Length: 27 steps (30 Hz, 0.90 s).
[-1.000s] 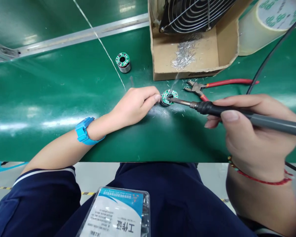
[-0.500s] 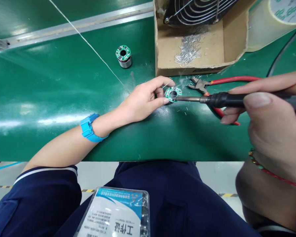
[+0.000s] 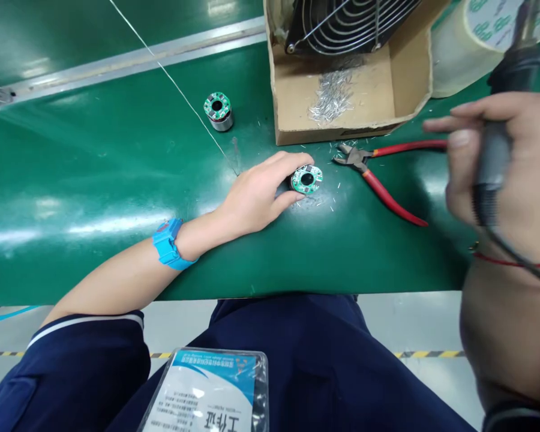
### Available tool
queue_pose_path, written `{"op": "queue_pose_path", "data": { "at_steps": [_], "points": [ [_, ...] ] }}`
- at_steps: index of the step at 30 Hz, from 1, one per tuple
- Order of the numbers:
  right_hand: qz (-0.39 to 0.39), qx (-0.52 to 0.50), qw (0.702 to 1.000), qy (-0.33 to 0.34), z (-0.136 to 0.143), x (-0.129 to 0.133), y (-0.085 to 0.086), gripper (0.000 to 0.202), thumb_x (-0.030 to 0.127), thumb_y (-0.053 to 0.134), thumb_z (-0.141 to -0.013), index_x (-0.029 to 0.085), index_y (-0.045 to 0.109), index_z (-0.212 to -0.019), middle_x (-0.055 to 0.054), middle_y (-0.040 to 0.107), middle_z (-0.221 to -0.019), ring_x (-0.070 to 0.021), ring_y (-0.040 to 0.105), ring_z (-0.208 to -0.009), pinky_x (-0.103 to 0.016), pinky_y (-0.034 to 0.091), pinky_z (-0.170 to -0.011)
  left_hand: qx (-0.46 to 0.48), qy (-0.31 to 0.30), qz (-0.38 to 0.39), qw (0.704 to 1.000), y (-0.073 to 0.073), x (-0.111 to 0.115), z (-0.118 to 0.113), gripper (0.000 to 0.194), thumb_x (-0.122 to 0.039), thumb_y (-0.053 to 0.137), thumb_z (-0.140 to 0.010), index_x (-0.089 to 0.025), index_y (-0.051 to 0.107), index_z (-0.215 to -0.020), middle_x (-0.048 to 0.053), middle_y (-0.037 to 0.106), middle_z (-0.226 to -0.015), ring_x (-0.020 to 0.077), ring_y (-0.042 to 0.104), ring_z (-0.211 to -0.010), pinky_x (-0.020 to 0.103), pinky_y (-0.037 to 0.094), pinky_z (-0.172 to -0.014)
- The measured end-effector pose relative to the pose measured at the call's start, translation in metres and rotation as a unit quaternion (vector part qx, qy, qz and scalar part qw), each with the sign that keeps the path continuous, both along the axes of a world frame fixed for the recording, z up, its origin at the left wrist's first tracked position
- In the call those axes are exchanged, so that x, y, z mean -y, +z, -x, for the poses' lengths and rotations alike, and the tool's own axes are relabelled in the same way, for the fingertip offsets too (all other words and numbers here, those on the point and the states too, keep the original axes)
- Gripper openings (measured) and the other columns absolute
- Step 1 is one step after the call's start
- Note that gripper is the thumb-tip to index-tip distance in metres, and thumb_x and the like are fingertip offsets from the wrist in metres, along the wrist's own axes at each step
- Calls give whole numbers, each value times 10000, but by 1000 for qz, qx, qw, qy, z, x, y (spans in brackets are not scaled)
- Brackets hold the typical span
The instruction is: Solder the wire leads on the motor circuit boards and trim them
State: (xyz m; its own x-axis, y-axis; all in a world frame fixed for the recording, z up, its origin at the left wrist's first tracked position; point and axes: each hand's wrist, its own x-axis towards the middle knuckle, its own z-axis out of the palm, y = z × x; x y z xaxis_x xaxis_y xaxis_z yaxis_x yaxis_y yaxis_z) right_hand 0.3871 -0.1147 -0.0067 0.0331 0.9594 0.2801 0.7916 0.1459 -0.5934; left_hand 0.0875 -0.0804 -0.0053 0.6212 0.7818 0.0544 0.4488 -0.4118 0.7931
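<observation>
A small round motor with a green circuit board (image 3: pixel 312 186) on top stands on the green bench, pinched between the thumb and fingers of my left hand (image 3: pixel 256 192). My right hand (image 3: pixel 517 168) is wrapped round the dark handle of a soldering iron (image 3: pixel 494 159), its metal end pointing up and away at the far right, blurred. A second motor with a green board (image 3: pixel 218 108) stands upright further back. Red-handled cutters (image 3: pixel 356 158) lie open on the bench between my hands. A thin wire (image 3: pixel 175 87) runs from the upper left down to my left hand.
At the back, a cardboard box (image 3: pixel 308 137) holds a black fan (image 3: pixel 342 27) and a pile of cut metal leads (image 3: pixel 333 96). A wide tape roll (image 3: pixel 454 57) stands to its right. Loose clippings lie around the held motor.
My right hand has swung the iron off the motor's board and turned it upward at the right. The cutters now show fully. Wire no longer shows between my left fingers.
</observation>
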Motion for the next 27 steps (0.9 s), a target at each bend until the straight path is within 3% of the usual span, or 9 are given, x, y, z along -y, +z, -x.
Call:
{"op": "queue_pose_path", "data": {
  "at_steps": [3,5,8,12,15,17,20,23,27],
  "points": [
    [32,120,990,74,-5,0,-14,1034,680,803,-636,116,457,-1430,-269,493,-1467,-369,488,-1398,-543,413,-1127,38,-8,36,999,-1,3,3,462,-39,671,-825,-247,599,-1232,6,653,-1272,149,667,-903,294,535,-814],
    [57,146,985,71,-3,1,-17,1161,711,843,-525,95,447,-1426,-292,490,-1459,-391,487,-1384,-583,385,-1132,63,-16,76,995,0,5,5,496,-40,664,-823,-271,587,-1256,-10,659,-1219,78,572,-663,260,497,-663],
    [79,162,982,55,7,8,-14,945,602,819,-672,89,494,-1396,-266,555,-1395,-364,553,-1305,-574,394,-1115,95,-22,108,989,1,7,7,455,-114,682,-844,-283,585,-1254,-6,648,-1154,50,435,-564,245,433,-568],
    [71,229,971,15,14,21,-12,537,474,617,-878,128,613,-1288,-203,674,-1245,-303,654,-1106,-467,518,-928,100,-4,120,988,0,10,6,403,-192,712,-854,-272,582,-1226,7,642,-1114,64,439,-592,241,394,-555],
    [-3,249,969,5,9,27,-19,449,504,500,-946,162,647,-1196,-152,719,-1110,-253,686,-970,-397,540,-800,87,6,86,992,0,11,5,377,-226,735,-845,-243,580,-1188,-13,647,-989,56,422,-557,232,374,-537],
    [-66,227,971,12,6,28,-21,476,560,518,-939,162,616,-1182,-121,710,-1064,-231,682,-946,-369,549,-783,83,6,44,996,1,12,4,345,-242,746,-841,-215,584,-1144,-15,650,-947,66,461,-577,238,397,-556],
    [-133,234,962,56,9,28,-17,567,628,610,-871,171,558,-1204,-85,685,-1008,-225,644,-917,-344,536,-721,68,6,-18,997,3,14,3,319,-246,767,-831,-190,586,-1088,16,672,-1012,127,611,-774,263,473,-658],
    [-128,281,942,130,23,31,-5,400,500,566,-936,176,550,-1170,-61,662,-928,-199,569,-810,-313,458,-622,46,3,-63,997,6,16,2,316,-241,773,-833,-187,582,-1079,40,682,-1075,187,661,-970,298,522,-767],
    [-101,311,919,222,42,34,15,286,365,467,-984,156,562,-1155,-54,566,-819,-206,494,-767,-335,425,-646,11,-1,-102,995,8,18,3,335,-268,775,-839,-188,579,-1100,43,684,-1082,203,668,-1003,318,540,-803]
  ]
}}
